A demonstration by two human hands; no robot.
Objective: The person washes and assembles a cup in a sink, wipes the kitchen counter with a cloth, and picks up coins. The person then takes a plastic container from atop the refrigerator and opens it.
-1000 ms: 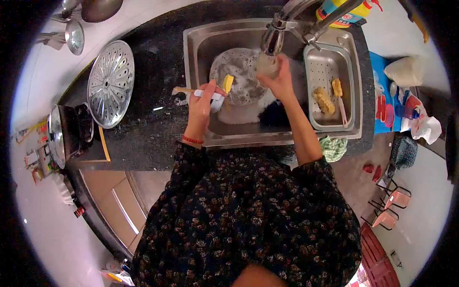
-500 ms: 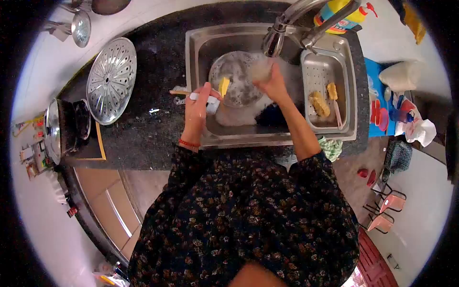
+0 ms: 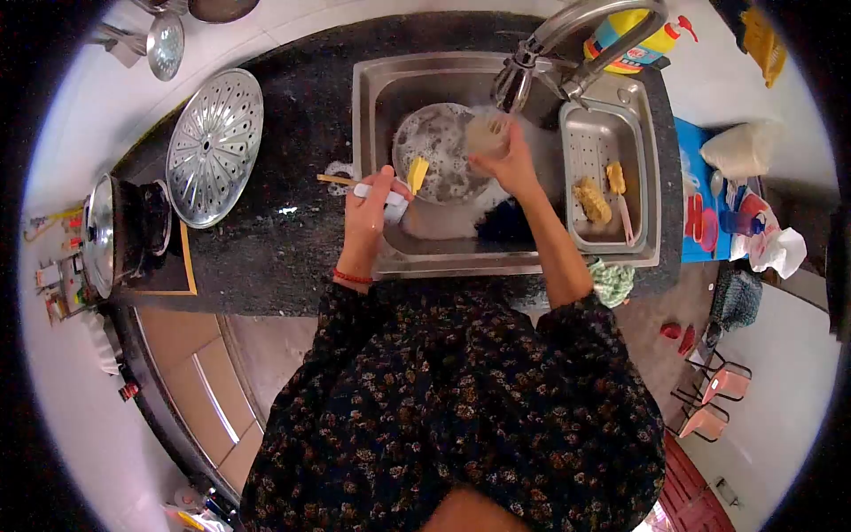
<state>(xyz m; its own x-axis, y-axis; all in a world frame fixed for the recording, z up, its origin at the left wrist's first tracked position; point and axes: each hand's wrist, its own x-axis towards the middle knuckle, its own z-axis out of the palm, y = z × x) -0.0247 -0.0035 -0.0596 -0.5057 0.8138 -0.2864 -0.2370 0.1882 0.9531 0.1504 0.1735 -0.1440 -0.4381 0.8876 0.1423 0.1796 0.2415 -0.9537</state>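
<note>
In my left hand [image 3: 365,217], closed over the sink's left rim, are a white object [image 3: 393,207] and a thin wooden stick [image 3: 332,179] pointing left; their exact kinds are unclear. A yellow piece [image 3: 418,175] shows just beyond its fingers; I cannot tell whether it is gripped too. My right hand [image 3: 510,168] is closed on a pale round object [image 3: 486,133], slightly blurred, below the faucet [image 3: 512,84]. Beneath both hands, a round vessel [image 3: 403,133] of sudsy water stands in the steel sink [image 3: 362,115]. Dark blue material [image 3: 507,222] lies near its front.
A perforated steamer plate [image 3: 213,146] and a lidded pot [image 3: 106,235] stand left on the dark counter [image 3: 292,160]. To the right, a perforated drain tray [image 3: 581,142] holds yellow scrubbers [image 3: 591,202] and a pink-handled brush [image 3: 626,222]. A yellow pump bottle [image 3: 625,40] stands behind.
The whole view has shifted slightly downward with the head. My left hand has turned a little, its stick now more level. My right hand still grips the pale object, which is less blurred.
</note>
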